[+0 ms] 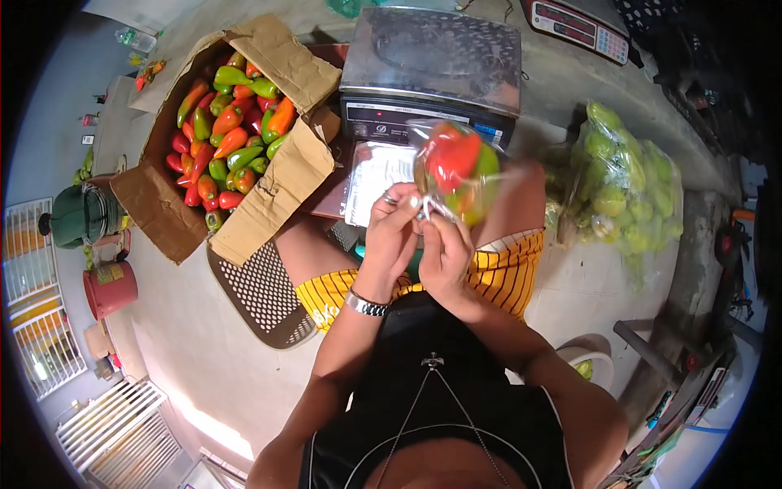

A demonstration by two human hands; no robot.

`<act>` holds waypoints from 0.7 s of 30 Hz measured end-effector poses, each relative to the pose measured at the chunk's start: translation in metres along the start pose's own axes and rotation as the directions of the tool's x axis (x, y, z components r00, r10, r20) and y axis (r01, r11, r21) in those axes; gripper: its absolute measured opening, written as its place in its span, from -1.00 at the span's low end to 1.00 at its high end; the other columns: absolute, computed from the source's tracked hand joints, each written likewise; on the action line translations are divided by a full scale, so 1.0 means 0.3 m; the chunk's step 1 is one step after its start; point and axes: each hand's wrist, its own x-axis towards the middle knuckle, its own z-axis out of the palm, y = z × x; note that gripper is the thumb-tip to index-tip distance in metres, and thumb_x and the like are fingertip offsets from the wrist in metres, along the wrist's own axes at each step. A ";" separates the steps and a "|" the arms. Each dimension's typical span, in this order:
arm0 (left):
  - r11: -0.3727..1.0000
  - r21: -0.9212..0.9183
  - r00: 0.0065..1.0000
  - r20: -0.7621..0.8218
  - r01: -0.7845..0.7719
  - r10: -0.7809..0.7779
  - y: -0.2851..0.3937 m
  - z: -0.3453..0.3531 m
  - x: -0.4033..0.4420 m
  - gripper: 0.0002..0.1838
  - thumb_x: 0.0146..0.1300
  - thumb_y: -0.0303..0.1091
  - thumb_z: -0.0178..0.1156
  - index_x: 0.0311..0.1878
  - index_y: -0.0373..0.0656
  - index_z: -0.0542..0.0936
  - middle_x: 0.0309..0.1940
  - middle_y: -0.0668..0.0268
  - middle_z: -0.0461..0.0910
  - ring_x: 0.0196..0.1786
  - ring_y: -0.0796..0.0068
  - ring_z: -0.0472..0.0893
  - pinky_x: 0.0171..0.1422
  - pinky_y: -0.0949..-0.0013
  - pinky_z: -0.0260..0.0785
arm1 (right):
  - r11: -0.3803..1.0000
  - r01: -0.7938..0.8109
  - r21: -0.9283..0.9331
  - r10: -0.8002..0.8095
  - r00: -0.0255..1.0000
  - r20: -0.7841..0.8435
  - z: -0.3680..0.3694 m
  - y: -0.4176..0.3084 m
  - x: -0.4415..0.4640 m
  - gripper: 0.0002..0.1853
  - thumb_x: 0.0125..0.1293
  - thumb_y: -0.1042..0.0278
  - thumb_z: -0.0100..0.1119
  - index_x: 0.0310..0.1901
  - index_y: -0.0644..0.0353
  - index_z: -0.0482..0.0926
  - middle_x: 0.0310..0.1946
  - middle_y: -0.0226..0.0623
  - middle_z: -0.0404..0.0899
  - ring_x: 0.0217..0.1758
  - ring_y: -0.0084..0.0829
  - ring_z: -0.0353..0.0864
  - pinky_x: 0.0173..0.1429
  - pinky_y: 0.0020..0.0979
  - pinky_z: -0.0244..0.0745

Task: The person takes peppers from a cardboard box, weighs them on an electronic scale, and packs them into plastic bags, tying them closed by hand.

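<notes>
A clear plastic bag of peppers, red and green, is held up in front of my lap. Its twisted neck is pinched by my left hand, which has a ring and a metal watch at the wrist. My right hand is closed on the same gathered plastic, just beside the left. The fingertips of both hands nearly meet, and the exact grip on the plastic is partly hidden. Just beyond the bag stands a weighing scale with a metal plate. A white printed packet lies left of the bag, close to my left hand.
An open cardboard box full of red and green peppers is at left, over a perforated plastic crate. Large clear bags of green produce stand at right. A second scale is at the back. A white bucket sits lower right.
</notes>
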 end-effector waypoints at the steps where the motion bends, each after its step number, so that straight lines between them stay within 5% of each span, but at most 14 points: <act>1: 0.994 -0.076 0.994 0.088 0.079 -0.072 0.014 -0.003 -0.013 -0.83 0.42 -0.52 0.28 0.03 -0.26 0.63 -0.19 0.30 0.69 -0.15 0.53 0.65 -0.01 0.42 0.51 | 0.987 0.157 0.039 -0.157 0.987 0.014 -0.009 0.017 0.010 -0.80 0.53 0.38 0.21 -0.01 0.33 0.68 -0.04 -0.01 0.69 0.10 -0.07 0.71 0.23 -0.17 0.57; 2: 0.976 -0.145 0.975 0.179 0.161 -0.135 0.030 -0.012 -0.022 -0.82 0.41 -0.51 0.29 0.04 -0.26 0.62 -0.21 0.30 0.69 -0.13 0.52 0.65 0.03 0.40 0.52 | 0.879 -0.159 0.450 0.107 0.985 0.138 -0.024 0.024 0.010 -0.79 0.53 0.37 0.21 0.01 0.33 0.68 -0.05 -0.04 0.70 0.10 -0.09 0.71 0.24 -0.20 0.57; 3: 0.966 -0.137 0.942 0.291 0.217 -0.170 0.046 -0.027 -0.019 -0.84 0.38 -0.48 0.32 -0.03 -0.28 0.64 -0.17 0.25 0.70 -0.04 0.44 0.66 0.18 0.34 0.50 | 0.529 -0.456 0.716 0.288 0.890 0.354 -0.045 0.001 0.027 -0.78 0.53 0.36 0.21 0.03 0.32 0.67 -0.07 -0.07 0.70 0.09 -0.11 0.72 0.25 -0.23 0.58; 5: 0.986 0.017 0.906 0.394 0.165 -0.158 0.079 -0.039 -0.002 -0.89 0.37 -0.46 0.33 -0.11 -0.28 0.66 -0.13 0.21 0.71 0.01 0.39 0.65 0.26 0.31 0.47 | 0.977 0.123 0.175 -0.180 0.915 0.362 -0.066 0.036 0.075 -0.79 0.49 0.39 0.23 0.04 0.29 0.68 -0.15 -0.14 0.71 -0.06 -0.17 0.76 0.07 -0.34 0.64; 6: 0.987 0.092 0.879 0.449 0.132 -0.159 0.099 -0.036 0.016 -0.90 0.36 -0.46 0.34 -0.15 -0.28 0.66 -0.11 0.19 0.72 0.04 0.37 0.65 0.30 0.30 0.46 | 0.893 0.445 -0.070 -0.399 0.853 0.337 -0.076 0.054 0.099 -0.79 0.46 0.41 0.24 0.04 0.27 0.68 -0.20 -0.18 0.72 -0.14 -0.21 0.78 -0.02 -0.40 0.68; 8: 0.935 0.353 0.857 0.476 0.018 -0.197 0.182 0.000 0.041 -0.96 0.31 -0.53 0.35 -0.23 -0.28 0.68 -0.07 0.18 0.72 0.05 0.36 0.66 0.26 0.31 0.47 | 0.961 0.165 0.223 -0.238 0.904 0.355 -0.106 0.112 0.120 -0.82 0.38 0.42 0.29 -0.03 0.20 0.72 -0.26 -0.15 0.69 -0.25 -0.19 0.77 -0.18 -0.31 0.68; 10: 0.704 0.703 0.889 0.384 -0.107 -0.248 0.257 -0.003 0.054 -0.93 0.26 -0.57 0.36 -0.21 -0.28 0.69 -0.09 0.20 0.72 0.03 0.36 0.67 0.23 0.32 0.47 | 0.982 0.136 0.129 -0.181 0.870 0.460 -0.144 0.072 0.191 -0.91 0.38 0.45 0.29 -0.14 0.19 0.72 -0.31 -0.16 0.67 -0.29 -0.14 0.73 -0.22 -0.23 0.63; 12: 0.299 0.874 0.916 0.401 -0.382 -0.002 0.248 -0.014 0.077 -0.85 0.18 -0.59 0.38 -0.16 -0.30 0.69 -0.14 0.19 0.72 -0.04 0.28 0.71 0.11 0.33 0.51 | 0.952 0.301 -0.051 -0.226 0.806 0.547 -0.165 0.073 0.241 -0.93 0.42 0.49 0.25 -0.17 0.27 0.68 -0.31 -0.13 0.66 -0.31 -0.09 0.71 -0.23 -0.23 0.58; 15: -0.283 0.899 0.821 0.426 -0.335 0.381 0.131 0.049 0.052 -0.87 0.23 -0.53 0.38 -0.15 -0.23 0.74 -0.18 0.18 0.74 -0.19 0.25 0.70 -0.04 0.26 0.52 | 0.989 0.036 -0.143 0.013 0.945 0.326 -0.081 0.060 0.215 -0.89 0.45 0.36 0.25 -0.22 0.18 0.67 -0.37 -0.08 0.66 -0.35 0.02 0.70 -0.29 -0.08 0.57; 16: -0.210 0.956 0.860 0.278 -0.204 0.429 0.086 0.085 0.039 -0.89 0.27 -0.48 0.37 -0.15 -0.22 0.73 -0.18 0.16 0.74 -0.29 0.22 0.71 -0.19 0.22 0.53 | 0.988 -0.027 -0.149 0.065 0.965 0.255 -0.051 0.049 0.216 -0.87 0.46 0.34 0.25 -0.22 0.19 0.67 -0.39 -0.06 0.65 -0.36 0.04 0.70 -0.29 -0.07 0.56; 18: -0.093 0.964 0.780 0.255 -0.248 0.571 0.018 0.086 0.052 -0.88 0.33 -0.43 0.36 -0.15 -0.27 0.69 -0.24 0.13 0.71 -0.37 0.30 0.71 -0.31 0.26 0.51 | 0.989 -0.100 -0.107 0.119 0.975 0.188 -0.021 0.002 0.208 -0.83 0.50 0.31 0.23 -0.23 0.20 0.66 -0.39 -0.01 0.66 -0.37 0.01 0.71 -0.31 -0.12 0.55; 19: 0.079 0.964 0.794 0.159 -0.252 0.587 0.000 0.085 0.059 -0.89 0.43 -0.43 0.29 -0.10 -0.26 0.66 -0.29 0.20 0.70 -0.41 0.43 0.66 -0.39 0.35 0.46 | 0.971 -0.227 -0.075 0.237 0.952 0.195 -0.023 -0.013 0.205 -0.83 0.51 0.30 0.23 -0.21 0.20 0.66 -0.38 0.01 0.67 -0.38 -0.02 0.72 -0.32 -0.14 0.55; 20: 0.420 0.879 0.861 -0.022 -0.225 0.508 -0.007 0.080 0.066 -0.90 0.45 -0.43 0.27 -0.06 -0.23 0.65 -0.30 0.24 0.68 -0.41 0.47 0.63 -0.38 0.37 0.44 | 0.937 -0.347 -0.045 0.348 0.915 0.204 -0.022 -0.023 0.202 -0.83 0.51 0.28 0.24 -0.20 0.19 0.67 -0.36 0.02 0.67 -0.39 -0.05 0.74 -0.32 -0.17 0.54; 21: 0.707 0.689 0.915 -0.165 -0.160 0.368 -0.006 0.075 0.073 -0.89 0.48 -0.43 0.24 -0.02 -0.21 0.64 -0.31 0.28 0.67 -0.41 0.52 0.61 -0.38 0.40 0.42 | 0.905 -0.423 0.044 0.408 0.892 0.193 -0.012 -0.025 0.189 -0.79 0.56 0.25 0.23 -0.14 0.23 0.69 -0.36 -0.10 0.72 -0.40 -0.32 0.74 -0.29 -0.29 0.55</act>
